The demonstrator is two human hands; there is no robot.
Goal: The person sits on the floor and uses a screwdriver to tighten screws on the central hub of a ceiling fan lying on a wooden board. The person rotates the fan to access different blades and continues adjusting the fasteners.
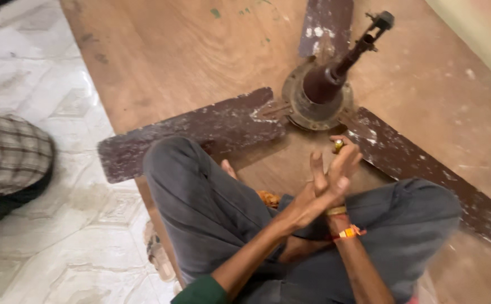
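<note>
An old brown ceiling fan lies on a wooden board, its rusty motor hub (317,93) and down rod (363,42) pointing up to the right. I sit cross-legged in grey trousers just in front of it. My right hand (344,163), with orange and yellow bands at the wrist, pinches a small yellowish object (338,145) close to the hub's near edge. My left hand (313,194) lies across the right hand's palm side with fingers spread and lifted, holding nothing that I can see.
Three worn fan blades spread out: one to the left (189,132), one to the right (425,169), one at the back (327,25). The wooden board (172,50) lies on a pale tiled floor (37,73). Another person's checked-cloth knee (6,152) is at the left edge.
</note>
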